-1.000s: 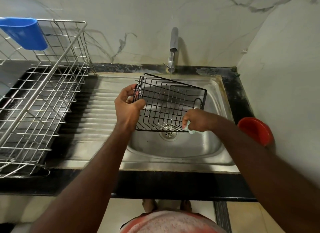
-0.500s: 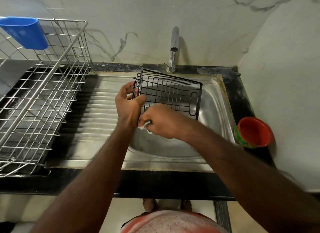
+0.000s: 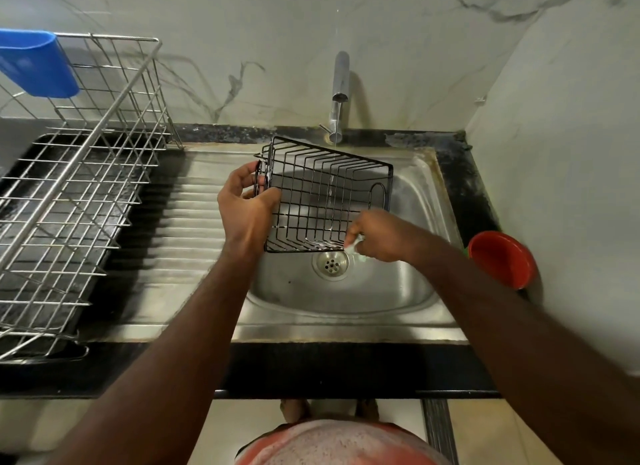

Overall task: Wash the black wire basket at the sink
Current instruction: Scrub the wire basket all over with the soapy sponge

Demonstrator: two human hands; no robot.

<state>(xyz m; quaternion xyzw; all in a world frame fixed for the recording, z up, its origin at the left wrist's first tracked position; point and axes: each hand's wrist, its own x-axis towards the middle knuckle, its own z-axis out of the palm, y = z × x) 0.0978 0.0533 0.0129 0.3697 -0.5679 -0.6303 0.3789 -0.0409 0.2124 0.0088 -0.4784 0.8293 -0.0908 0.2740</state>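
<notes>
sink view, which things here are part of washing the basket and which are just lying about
In use: black wire basket, gripped by the left hand; pale scrubber pinched in the right hand; running tap; sink.
Lying about: steel dish rack; blue holder hung on it; red bowl.
</notes>
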